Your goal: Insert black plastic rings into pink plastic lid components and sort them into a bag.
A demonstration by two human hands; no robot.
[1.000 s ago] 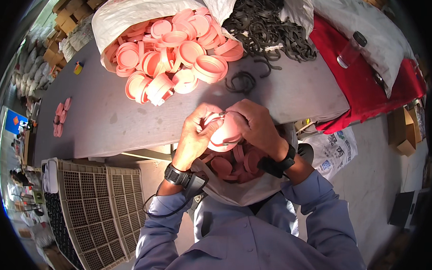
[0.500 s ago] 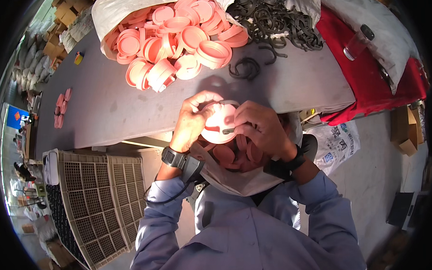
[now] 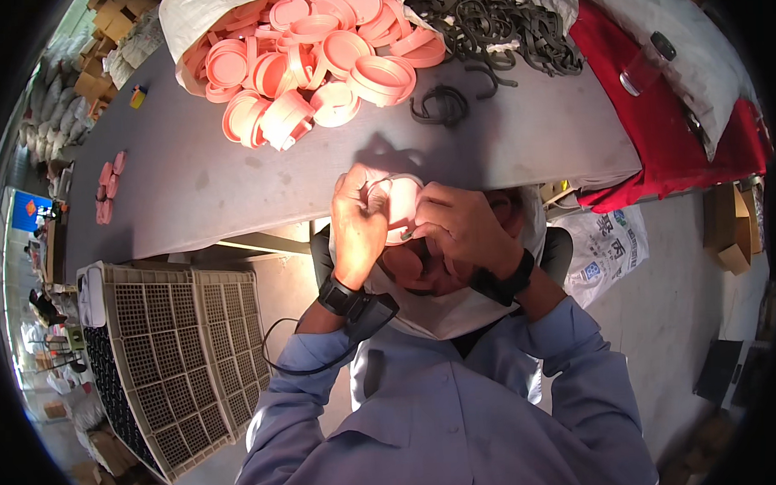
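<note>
Both hands, left hand (image 3: pixel 359 222) and right hand (image 3: pixel 461 227), closed around a pink cap (image 3: pixel 401 206) at the worktop's (image 3: pixel 232 188) near edge; a slipping thumb could likely unseat the black ring (image 3: pixel 440 105)-type seal.

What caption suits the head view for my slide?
Both hands, left and right, hold one pink cap near a grey table.

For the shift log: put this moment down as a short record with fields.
left hand: left hand grips the pink cap
right hand: right hand presses on the same cap from the other side
table: grey table with a sack of pink caps and black rubber rings
lap: white bag holding more caps
floor: cream crates at the left
</note>
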